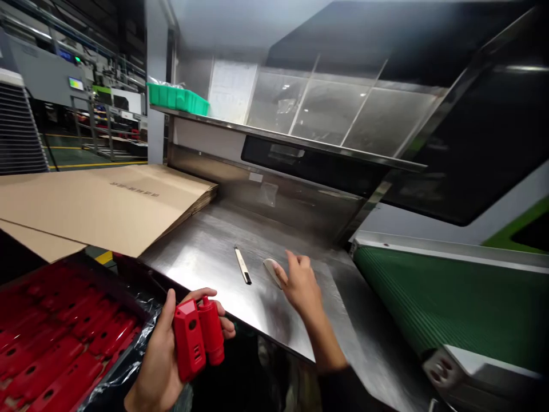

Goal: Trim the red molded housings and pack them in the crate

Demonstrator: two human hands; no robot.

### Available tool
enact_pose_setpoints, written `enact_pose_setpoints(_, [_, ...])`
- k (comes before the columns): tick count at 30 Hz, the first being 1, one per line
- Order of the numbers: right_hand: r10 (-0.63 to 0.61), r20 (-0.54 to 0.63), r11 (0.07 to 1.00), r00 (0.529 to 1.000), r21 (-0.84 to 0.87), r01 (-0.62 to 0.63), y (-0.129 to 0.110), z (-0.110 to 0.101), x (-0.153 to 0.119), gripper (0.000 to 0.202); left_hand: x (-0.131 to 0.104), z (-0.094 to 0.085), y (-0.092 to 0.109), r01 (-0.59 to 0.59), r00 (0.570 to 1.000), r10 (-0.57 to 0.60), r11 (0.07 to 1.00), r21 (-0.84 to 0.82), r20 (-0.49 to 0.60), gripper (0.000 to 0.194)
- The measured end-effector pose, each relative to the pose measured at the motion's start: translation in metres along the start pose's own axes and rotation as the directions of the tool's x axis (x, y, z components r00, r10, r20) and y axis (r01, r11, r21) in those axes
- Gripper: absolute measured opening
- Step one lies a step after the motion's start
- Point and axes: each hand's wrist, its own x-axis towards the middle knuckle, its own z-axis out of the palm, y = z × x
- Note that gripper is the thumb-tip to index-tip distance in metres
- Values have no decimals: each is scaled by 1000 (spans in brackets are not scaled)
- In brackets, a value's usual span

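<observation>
Two red plastic parts rest in my left hand (160,355): an angular housing (190,342) with a round hole and a small slot, and a cylinder-like piece (211,332) beside it. The fingers curl behind them and the thumb points up along the housing. Over the steel table, my right hand (302,283) has its thumb against a flat white oval piece (271,271), fingers bent around its far side. How firmly it grips is partly hidden. To the left of that piece lies a white utility knife (242,265) with a dark end.
Stacked cardboard sheets (107,200) overhang the table's (197,240) left side. Below them, a lined bin holds several red parts (55,337). A green conveyor belt (450,303) runs at right. A steel shelf (300,140) carrying a green tray (178,98) crosses above the table.
</observation>
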Motion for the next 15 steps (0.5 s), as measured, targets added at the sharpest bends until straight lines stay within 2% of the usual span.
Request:
enact_pose_setpoints(2, [-11,91,999,996,-41,15,12,12,31,24,-1,0,1,-30,998,26,997,67,55,62])
enact_pose_setpoints(4, [-56,132,998,990,-35,61,13,18,30,17,-1,-1,2,-58,997,51,988,140,56,67])
enact_pose_setpoints(6, [-110,110,994,988,15,109,0,16,-3,22,1,-4,-1,-69,998,70,973,221,4,68])
enact_pose_setpoints(9, [-174,1,970,985,171,172,-39,5,-78,36,3,-7,-10,-24,991,62,951,309,-115,62])
enact_pose_setpoints(10, [-214,-149,932,965,264,248,-55,4,-99,35,3,-6,-15,1,983,59,942,334,-172,59])
enact_pose_setpoints(11, [-266,-249,887,931,315,338,-71,3,-115,34,2,-6,-19,27,971,61,933,360,-231,56])
enact_pose_setpoints(13, [-307,-328,828,893,371,421,-96,5,-130,31,0,-3,-24,66,945,74,911,407,-319,55])
enact_pose_setpoints(15, [-299,-364,839,882,339,425,-110,7,-131,31,-4,-3,-23,63,947,91,887,457,-307,60])
